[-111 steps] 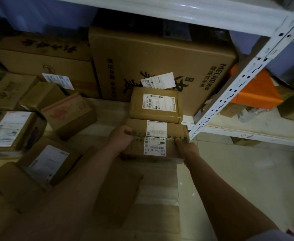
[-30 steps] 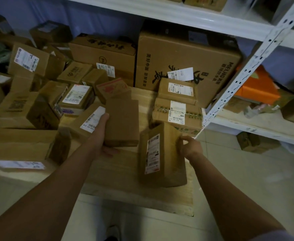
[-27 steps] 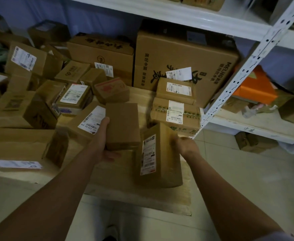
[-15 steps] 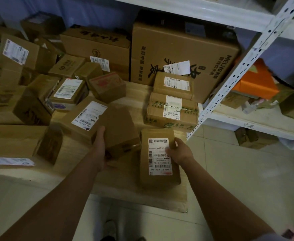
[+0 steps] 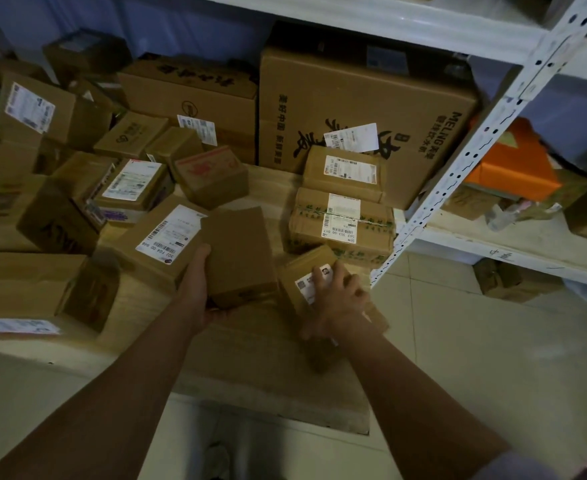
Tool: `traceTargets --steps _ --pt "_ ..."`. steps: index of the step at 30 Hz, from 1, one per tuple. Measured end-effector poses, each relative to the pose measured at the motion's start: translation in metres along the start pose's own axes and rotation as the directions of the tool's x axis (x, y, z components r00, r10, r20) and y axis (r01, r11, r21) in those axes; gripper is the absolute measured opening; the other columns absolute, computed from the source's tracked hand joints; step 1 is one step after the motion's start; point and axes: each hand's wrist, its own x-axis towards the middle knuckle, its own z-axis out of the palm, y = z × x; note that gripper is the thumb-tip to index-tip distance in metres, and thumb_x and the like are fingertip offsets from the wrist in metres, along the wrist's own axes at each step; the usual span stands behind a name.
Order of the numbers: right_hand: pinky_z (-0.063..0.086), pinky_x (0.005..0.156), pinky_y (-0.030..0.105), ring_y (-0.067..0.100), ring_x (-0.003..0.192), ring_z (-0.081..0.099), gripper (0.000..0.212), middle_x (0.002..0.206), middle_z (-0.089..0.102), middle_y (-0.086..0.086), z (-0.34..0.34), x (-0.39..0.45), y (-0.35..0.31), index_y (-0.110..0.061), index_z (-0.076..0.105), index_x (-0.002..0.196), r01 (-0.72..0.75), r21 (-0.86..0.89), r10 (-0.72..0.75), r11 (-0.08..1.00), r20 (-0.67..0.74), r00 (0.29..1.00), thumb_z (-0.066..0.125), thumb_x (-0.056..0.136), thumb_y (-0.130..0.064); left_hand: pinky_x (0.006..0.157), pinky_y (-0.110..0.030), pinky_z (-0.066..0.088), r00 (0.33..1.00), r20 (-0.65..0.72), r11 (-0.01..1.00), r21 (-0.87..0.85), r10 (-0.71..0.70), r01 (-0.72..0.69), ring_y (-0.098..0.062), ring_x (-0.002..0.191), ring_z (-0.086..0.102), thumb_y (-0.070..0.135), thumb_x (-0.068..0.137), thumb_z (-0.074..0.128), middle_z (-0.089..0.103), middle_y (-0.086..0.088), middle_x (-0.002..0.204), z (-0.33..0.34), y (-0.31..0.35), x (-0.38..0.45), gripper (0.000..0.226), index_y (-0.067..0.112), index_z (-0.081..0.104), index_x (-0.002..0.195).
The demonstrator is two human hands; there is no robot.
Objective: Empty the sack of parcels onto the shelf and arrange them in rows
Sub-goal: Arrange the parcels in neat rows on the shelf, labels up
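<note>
L hand (image 5: 200, 292) grips plain parcel (image 5: 240, 254); R hand (image 5: 337, 299) grasps labelled parcel (image 5: 306, 278), long axis toward viewer.

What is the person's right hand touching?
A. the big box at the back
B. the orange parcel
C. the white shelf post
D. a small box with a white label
D: the right hand grips the small labelled box at the shelf's front, while the left hand holds a plain box.

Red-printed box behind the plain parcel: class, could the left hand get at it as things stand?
Probably not yet: the left hand grips the plain parcel, which lies between it and the red-printed box. Nothing rests on that box.
</note>
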Motion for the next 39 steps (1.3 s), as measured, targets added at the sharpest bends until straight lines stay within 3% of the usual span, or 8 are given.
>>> traceTargets --steps 5,12,25,27,29,32,35,39 --pt "0.006 0.117 0.054 0.033 0.147 -0.012 0.086 0.161 -0.012 -0.001 -0.002 0.025 0.025 -0.037 0.010 0.151 0.271 -0.119 -0.277 0.955 -0.041 0.960 0.062 0.087 -0.011 0.072 -0.046 0.053 0.999 -0.015 0.997 0.074 -0.029 0.030 -0.031 0.106 0.054 0.058 0.083 0.054 0.053 -0.006 0.116 -0.005 -0.003 0.004 0.054 0.029 0.039 0.127" --pt "0.011 0.119 0.040 0.024 0.149 -0.008 0.084 0.161 0.005 -0.011 -0.003 0.025 0.034 -0.036 0.015 0.150 0.458 -0.121 -0.463 0.881 -0.017 0.886 0.049 0.089 0.009 0.091 -0.056 0.048 1.000 -0.001 0.997 0.074 -0.018 0.018 -0.026 0.089 0.054 0.053 0.085 0.054 0.052 -0.001 0.095 -0.001 -0.009 0.008 0.040 0.030 0.038 0.114" --pt "0.007 0.119 0.035 0.020 0.149 -0.005 0.081 0.161 0.005 -0.012 -0.001 0.032 0.015 -0.034 0.017 0.151 0.472 -0.098 -0.481 0.876 -0.122 0.868 0.042 0.089 0.013 0.086 -0.054 0.052 0.999 0.030 0.990 0.143 -0.014 0.009 -0.029 0.095 0.059 0.054 0.083 0.057 0.058 -0.005 0.103 -0.007 -0.005 0.000 0.044 0.029 0.043 0.117" --pt "0.011 0.119 0.035 0.023 0.149 0.003 0.072 0.160 0.014 -0.005 -0.002 0.033 0.014 -0.028 0.028 0.149 0.478 0.029 -0.471 0.878 -0.130 0.873 0.042 0.090 0.012 0.088 -0.055 0.051 0.999 0.035 0.989 0.150 -0.012 0.007 -0.029 0.097 0.059 0.053 0.082 0.058 0.059 -0.004 0.103 -0.010 -0.005 -0.003 0.043 0.030 0.044 0.115" --pt "0.025 0.114 0.034 0.029 0.142 0.029 0.050 0.152 0.036 0.008 -0.007 0.029 0.010 -0.016 0.046 0.140 0.417 0.351 -0.353 0.838 -0.232 0.906 0.043 0.094 0.002 0.087 -0.054 0.052 0.999 0.052 0.985 0.174 0.003 -0.012 -0.028 0.099 0.059 0.053 0.081 0.060 0.060 -0.004 0.106 -0.013 -0.005 -0.005 0.045 0.029 0.046 0.117" --pt "0.052 0.085 0.036 0.029 0.098 0.064 0.026 0.107 0.067 0.012 -0.018 0.017 0.001 -0.017 0.065 0.105 0.343 0.644 -0.060 0.684 -0.419 0.906 0.041 0.100 -0.022 0.083 -0.045 0.054 0.983 0.181 0.951 0.295 0.036 -0.089 -0.026 0.105 0.057 0.046 0.079 0.067 0.060 -0.004 0.113 -0.014 -0.001 -0.016 0.041 0.027 0.054 0.111" --pt "0.051 0.055 0.027 0.021 0.068 0.064 0.049 0.087 0.066 0.011 -0.035 0.000 -0.007 -0.016 0.062 0.093 0.120 0.911 0.039 0.395 -0.147 0.988 0.031 0.097 -0.054 0.081 -0.036 0.049 0.948 0.314 0.862 0.468 0.045 -0.196 -0.024 0.110 0.054 0.043 0.063 0.077 0.059 0.002 0.115 -0.011 0.007 -0.024 0.064 0.023 0.055 0.119" --pt "0.053 0.065 0.033 0.027 0.084 0.066 0.067 0.103 0.064 0.009 -0.046 -0.018 -0.005 -0.019 0.058 0.111 -0.042 0.950 -0.053 0.310 0.062 0.997 0.033 0.083 -0.075 0.100 -0.043 0.044 0.923 0.299 0.591 0.709 0.242 -0.384 -0.024 0.122 0.044 0.032 0.057 0.088 0.043 0.000 0.131 -0.007 0.015 -0.030 0.090 0.024 0.040 0.132"
